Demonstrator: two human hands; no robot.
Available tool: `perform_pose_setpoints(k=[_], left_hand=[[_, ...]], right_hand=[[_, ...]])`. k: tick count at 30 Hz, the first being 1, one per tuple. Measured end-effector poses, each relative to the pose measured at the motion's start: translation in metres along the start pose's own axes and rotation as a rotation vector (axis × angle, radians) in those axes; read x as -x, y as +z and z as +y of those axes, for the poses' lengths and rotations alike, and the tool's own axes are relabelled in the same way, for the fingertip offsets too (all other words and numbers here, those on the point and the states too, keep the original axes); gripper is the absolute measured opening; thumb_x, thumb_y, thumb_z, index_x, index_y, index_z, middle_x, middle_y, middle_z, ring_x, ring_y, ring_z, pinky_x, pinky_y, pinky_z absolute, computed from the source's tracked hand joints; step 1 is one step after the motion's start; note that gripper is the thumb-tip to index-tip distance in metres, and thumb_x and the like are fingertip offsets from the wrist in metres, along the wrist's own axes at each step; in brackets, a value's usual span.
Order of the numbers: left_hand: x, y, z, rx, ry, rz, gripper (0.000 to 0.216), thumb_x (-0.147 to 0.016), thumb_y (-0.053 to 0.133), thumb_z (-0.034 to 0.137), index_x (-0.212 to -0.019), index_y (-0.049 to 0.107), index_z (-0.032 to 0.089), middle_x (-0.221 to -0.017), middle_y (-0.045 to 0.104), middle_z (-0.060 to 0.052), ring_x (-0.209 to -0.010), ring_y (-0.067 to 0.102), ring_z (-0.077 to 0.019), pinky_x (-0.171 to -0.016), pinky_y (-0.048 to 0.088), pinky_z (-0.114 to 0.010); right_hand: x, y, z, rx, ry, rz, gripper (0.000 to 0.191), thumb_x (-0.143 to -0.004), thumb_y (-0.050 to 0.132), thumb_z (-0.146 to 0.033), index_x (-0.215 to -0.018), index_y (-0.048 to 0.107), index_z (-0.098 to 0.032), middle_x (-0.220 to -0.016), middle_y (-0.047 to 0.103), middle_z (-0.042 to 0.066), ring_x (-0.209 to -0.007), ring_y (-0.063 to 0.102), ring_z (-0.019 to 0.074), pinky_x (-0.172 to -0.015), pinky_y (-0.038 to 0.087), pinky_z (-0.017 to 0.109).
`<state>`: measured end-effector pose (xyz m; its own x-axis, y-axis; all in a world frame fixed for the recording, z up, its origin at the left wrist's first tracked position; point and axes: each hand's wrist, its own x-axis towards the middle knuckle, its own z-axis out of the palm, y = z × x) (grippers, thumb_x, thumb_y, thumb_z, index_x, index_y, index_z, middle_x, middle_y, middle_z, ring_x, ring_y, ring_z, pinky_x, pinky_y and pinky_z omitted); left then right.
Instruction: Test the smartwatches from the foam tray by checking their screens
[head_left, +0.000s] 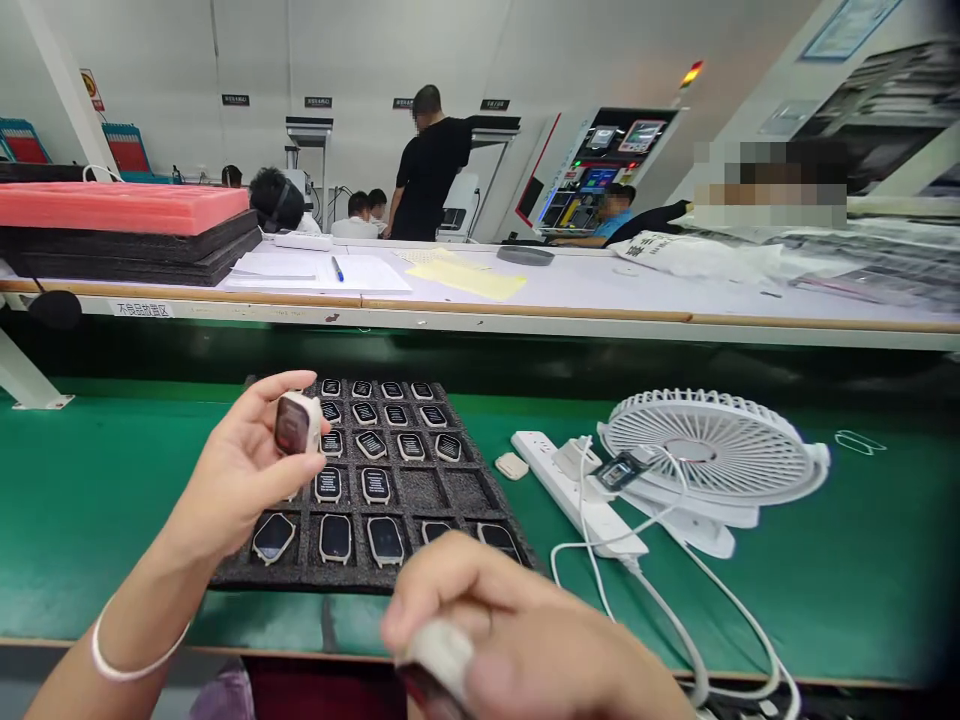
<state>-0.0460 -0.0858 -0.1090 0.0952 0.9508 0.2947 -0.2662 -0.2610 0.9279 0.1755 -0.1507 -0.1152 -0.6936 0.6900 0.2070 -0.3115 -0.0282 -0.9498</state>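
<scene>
My left hand (244,455) pinches a smartwatch body (297,422) between thumb and fingers, its dark screen facing left, above the left side of a black foam tray (424,492). In my right hand (517,630), blurred and close to the camera, is another pale-cased watch body (439,655), with its dark face turned down. Rows of strapless watch bodies lie in the tray's pockets; many screens show lines of white text, while those in the front row look dark. Two pockets at the right of the fourth row hold no watch. My right hand partly covers the front row.
Right of the tray lie a white power strip (559,490) with plugs and cables, a small cream-coloured piece (511,466) and a white fan (712,450). A raised shelf (465,312) behind bears a pink foam stack (135,208), papers and a pen. Several people are beyond.
</scene>
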Motion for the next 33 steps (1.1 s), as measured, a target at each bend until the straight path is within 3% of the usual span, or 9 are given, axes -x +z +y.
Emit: perform_pose_setpoints(k=[1,3,5,8,11,15,25,33], left_hand=[[-0.009,0.001,-0.009,-0.017,-0.016,0.009,0.054,-0.065,0.083,0.017,-0.115,0.063,0.024,-0.087,0.066,-0.001,-0.077,0.06,-0.0126,-0.066,0.049,-0.02],[-0.026,0.005,-0.028,-0.049,-0.062,0.01,0.055,-0.066,0.082,0.018,-0.116,0.059,0.022,-0.091,0.066,-0.001,-0.078,0.06,-0.0122,-0.065,0.048,-0.019],[-0.038,0.007,-0.047,-0.093,-0.121,0.024,0.056,-0.065,0.08,0.019,-0.115,0.056,0.021,-0.092,0.065,-0.001,-0.072,0.058,-0.0107,-0.055,0.044,-0.018],[-0.042,0.008,-0.073,-0.102,-0.207,0.043,0.057,-0.062,0.08,0.018,-0.113,0.053,0.02,-0.091,0.063,-0.001,-0.064,0.055,-0.0089,-0.052,0.044,-0.018],[-0.036,0.006,-0.091,-0.054,-0.295,0.016,0.059,-0.061,0.079,0.017,-0.113,0.052,0.02,-0.094,0.064,-0.001,-0.064,0.057,-0.0086,-0.058,0.048,-0.021],[-0.028,0.003,-0.101,-0.048,-0.373,-0.026,0.057,-0.066,0.076,0.018,-0.117,0.052,0.02,-0.096,0.064,-0.002,-0.061,0.059,-0.0073,-0.058,0.047,-0.021],[-0.032,0.004,-0.097,-0.026,-0.408,0.035,0.06,-0.068,0.07,0.018,-0.125,0.051,0.019,-0.098,0.064,-0.002,-0.067,0.065,-0.01,-0.065,0.051,-0.024],[-0.032,0.004,-0.098,0.086,-0.477,0.061,0.069,-0.07,0.072,0.025,-0.133,0.045,0.017,-0.1,0.066,-0.005,-0.067,0.069,-0.015,-0.065,0.054,-0.029]], right_hand=[[-0.009,-0.008,-0.001,-0.027,-0.029,-0.002,0.033,-0.082,0.074,-0.032,-0.113,0.07,-0.041,-0.121,0.064,0.007,-0.076,0.072,0.0211,-0.067,0.058,0.036],[-0.033,-0.029,0.0,-0.127,-0.105,0.132,0.044,-0.082,0.074,-0.032,-0.123,0.063,-0.04,-0.118,0.067,0.005,-0.067,0.07,0.017,-0.066,0.057,0.036],[-0.058,-0.053,0.009,-0.211,-0.054,0.293,0.049,-0.075,0.078,-0.026,-0.122,0.063,-0.03,-0.112,0.07,0.008,-0.072,0.069,0.0173,-0.067,0.055,0.033],[-0.085,-0.089,0.04,-0.357,0.048,0.434,0.041,-0.072,0.078,-0.021,-0.111,0.064,-0.021,-0.099,0.074,0.008,-0.064,0.065,0.0127,-0.062,0.051,0.026],[-0.092,-0.112,0.076,-0.479,0.147,0.545,0.027,-0.078,0.073,-0.026,-0.102,0.062,-0.019,-0.087,0.074,0.008,-0.053,0.058,0.0104,-0.053,0.045,0.023],[-0.085,-0.116,0.099,-0.513,0.189,0.563,0.027,-0.081,0.072,-0.032,-0.102,0.061,-0.02,-0.079,0.071,0.003,-0.051,0.059,0.0107,-0.051,0.043,0.022],[-0.082,-0.112,0.093,-0.357,0.132,0.612,0.027,-0.089,0.065,-0.034,-0.111,0.06,-0.02,-0.096,0.072,0.007,-0.064,0.068,0.0156,-0.061,0.049,0.027],[-0.081,-0.11,0.093,-0.305,0.14,0.595,0.026,-0.087,0.065,-0.038,-0.107,0.062,-0.021,-0.09,0.071,0.004,-0.052,0.06,0.0121,-0.049,0.041,0.025]])
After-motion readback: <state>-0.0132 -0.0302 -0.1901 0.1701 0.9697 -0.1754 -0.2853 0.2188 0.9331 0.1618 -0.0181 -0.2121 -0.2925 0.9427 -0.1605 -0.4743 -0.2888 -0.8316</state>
